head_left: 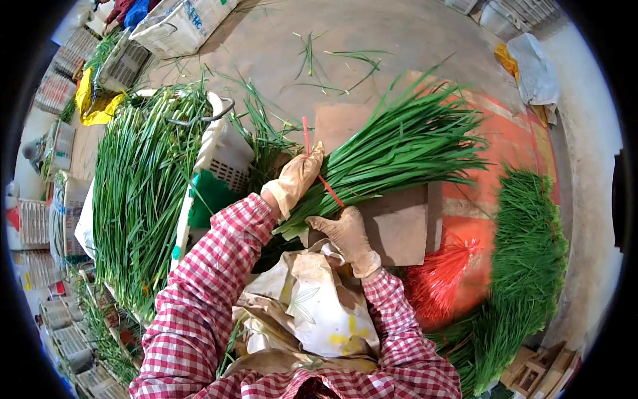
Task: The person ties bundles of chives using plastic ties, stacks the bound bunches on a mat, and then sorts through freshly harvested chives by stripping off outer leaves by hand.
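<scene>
A thick bunch of green chives (405, 143) lies across a board (392, 229), its leaf tips pointing up and right. A thin red tie (330, 191) passes over the bunch. My left hand (297, 178), in a pale glove, is closed at the bunch's left side, with one end of the tie sticking up past its fingers. At the lower edge of the bunch, my right hand (349, 241), also gloved, has its fingers curled at the tie's other end and its thumb reaching left. The undersides of the bunch and fingertips are hidden.
A white crate (222, 143) heaped with loose chives (149, 193) stands at my left. Red ties (448, 269) lie in a pile to the right, beside stacked chive bunches (528, 246). Stray leaves (355, 56) litter the floor. More crates (183, 30) stand along the left.
</scene>
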Available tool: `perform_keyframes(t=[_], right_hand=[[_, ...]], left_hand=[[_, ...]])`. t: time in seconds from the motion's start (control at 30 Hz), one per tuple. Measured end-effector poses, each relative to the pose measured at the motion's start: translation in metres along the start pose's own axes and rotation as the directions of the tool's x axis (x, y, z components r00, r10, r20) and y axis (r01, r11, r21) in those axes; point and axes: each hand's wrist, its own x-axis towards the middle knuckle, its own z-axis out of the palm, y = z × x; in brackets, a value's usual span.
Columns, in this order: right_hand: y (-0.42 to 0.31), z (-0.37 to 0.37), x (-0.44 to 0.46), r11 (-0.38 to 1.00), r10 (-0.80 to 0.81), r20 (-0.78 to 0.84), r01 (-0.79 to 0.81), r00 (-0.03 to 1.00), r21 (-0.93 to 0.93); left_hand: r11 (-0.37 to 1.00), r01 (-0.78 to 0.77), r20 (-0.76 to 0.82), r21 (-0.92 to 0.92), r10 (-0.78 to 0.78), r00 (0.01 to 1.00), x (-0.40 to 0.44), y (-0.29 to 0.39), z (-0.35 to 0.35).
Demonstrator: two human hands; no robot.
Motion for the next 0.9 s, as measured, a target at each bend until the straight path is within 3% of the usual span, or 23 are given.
perform_keyframes(t=[0.03, 0.07, 0.1, 0.13, 0.2, 0.23, 0.27, 0.3, 0.33, 0.37, 0.4, 0.47, 0.53, 0.57, 0.63, 0.7, 0.77, 0.8, 0.9], right_hand=[[-0.001, 0.005, 0.0, 0.997, -0.077, -0.102, 0.075, 0.992, -0.025], [-0.001, 0.009, 0.001, 0.988, -0.152, -0.201, 0.144, 0.968, -0.055], [0.0, 0.012, 0.002, 0.975, -0.223, -0.247, 0.221, 0.943, -0.04], [-0.004, 0.01, 0.002, 0.974, -0.227, -0.245, 0.223, 0.943, -0.045], [-0.022, 0.004, -0.001, 0.901, -0.38, -0.205, 0.311, 0.902, -0.304], [-0.034, 0.002, -0.001, 0.848, -0.462, -0.21, 0.36, 0.862, -0.39], [-0.043, -0.003, -0.001, 0.84, -0.469, -0.198, 0.365, 0.861, -0.402], [-0.052, -0.012, -0.001, 0.588, -0.631, -0.073, 0.415, 0.772, -0.694], [-0.06, -0.021, -0.001, 0.245, -0.73, 0.108, 0.407, 0.675, -0.88], [-0.067, -0.029, -0.005, 0.011, -0.7, 0.224, 0.324, 0.678, -0.946], [-0.077, -0.035, -0.004, -0.115, -0.75, 0.266, 0.277, 0.606, -0.954], [-0.057, -0.06, -0.004, 0.02, -0.721, 0.216, 0.332, 0.659, -0.943], [-0.046, -0.074, -0.004, 0.205, -0.592, 0.198, 0.384, 0.781, -0.9], [-0.051, -0.076, -0.008, 0.111, -0.659, 0.179, 0.33, 0.731, -0.937], [-0.041, -0.087, -0.014, 0.057, -0.597, 0.233, 0.331, 0.767, -0.942], [-0.006, -0.109, -0.018, -0.094, -0.411, 0.379, 0.375, 0.829, -0.922], [0.018, -0.125, -0.011, -0.445, -0.241, 0.595, 0.458, 0.767, -0.77], [0.029, -0.122, -0.003, -0.241, -0.32, 0.535, 0.479, 0.782, -0.844], [0.015, -0.09, 0.022, 0.39, -0.45, 0.262, 0.452, 0.854, -0.802]], left_hand=[[0.589, -0.325, 0.028, 0.74, 0.456, 0.889, 0.004, 0.0, -0.004], [-0.292, -0.244, 0.38, 0.925, 0.663, 0.645, 0.008, 0.0, -0.011], [-0.679, -0.075, 0.588, 0.73, 0.568, 0.575, 0.009, 0.002, -0.015], [-0.896, 0.179, 0.763, 0.407, 0.441, 0.473, 0.009, -0.004, -0.018], [-0.856, -0.039, 0.672, 0.516, 0.377, 0.637, -0.004, -0.054, -0.014], [-0.923, 0.021, 0.699, 0.384, 0.306, 0.646, -0.006, -0.077, -0.01], [-0.923, 0.006, 0.708, 0.385, 0.299, 0.64, -0.002, -0.095, -0.009], [-0.793, -0.302, 0.75, 0.529, 0.271, 0.604, 0.005, -0.111, -0.009], [-0.564, -0.578, 0.791, 0.59, 0.257, 0.556, 0.012, -0.12, -0.008], [-0.562, -0.609, 0.81, 0.559, 0.215, 0.545, 0.018, -0.123, -0.005], [-0.561, -0.639, 0.828, 0.527, 0.17, 0.534, 0.023, -0.125, -0.002], [-0.543, -0.7, 0.862, 0.464, 0.095, 0.498, 0.028, -0.142, 0.001], [-0.581, -0.666, 0.806, 0.469, -0.026, 0.591, 0.034, -0.14, 0.003], [-0.416, -0.73, 0.8, 0.543, -0.008, 0.6, 0.037, -0.14, -0.003], [-0.432, -0.718, 0.795, 0.546, -0.002, 0.606, 0.035, -0.122, -0.016], [-0.751, -0.603, 0.911, 0.269, -0.005, 0.412, 0.044, -0.077, -0.036], [-0.87, -0.479, 0.952, 0.12, -0.036, 0.305, 0.046, -0.063, -0.039], [-0.82, -0.471, 0.915, 0.324, 0.146, 0.376, 0.048, -0.058, -0.042], [-0.584, -0.539, 0.786, 0.607, 0.338, 0.519, 0.066, -0.037, -0.046]])
